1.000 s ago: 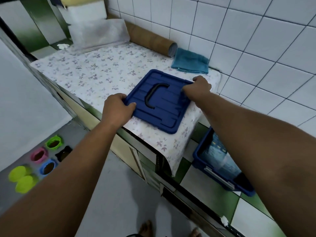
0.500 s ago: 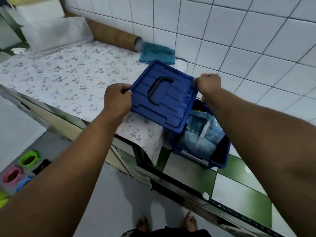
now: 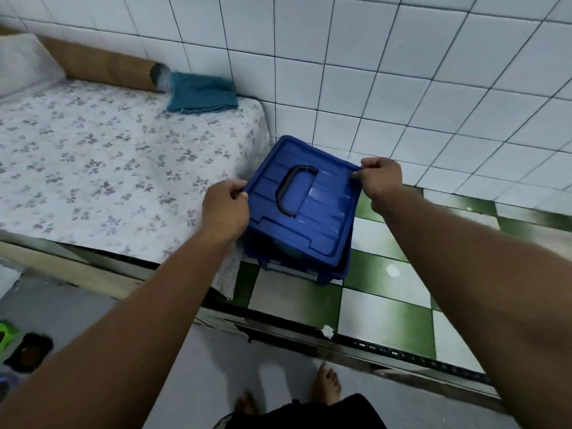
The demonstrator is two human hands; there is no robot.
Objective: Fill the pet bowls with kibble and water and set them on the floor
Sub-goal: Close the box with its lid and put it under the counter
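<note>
Blue lid [image 3: 305, 209] pinched between left hand [image 3: 225, 209] and right hand [image 3: 381, 181] fingers.

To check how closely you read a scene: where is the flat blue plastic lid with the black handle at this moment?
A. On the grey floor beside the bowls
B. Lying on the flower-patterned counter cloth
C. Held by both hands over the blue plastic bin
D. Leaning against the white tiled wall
C: the left hand and right hand grip opposite edges of the flat blue plastic lid, which sits over the blue plastic bin.
</note>
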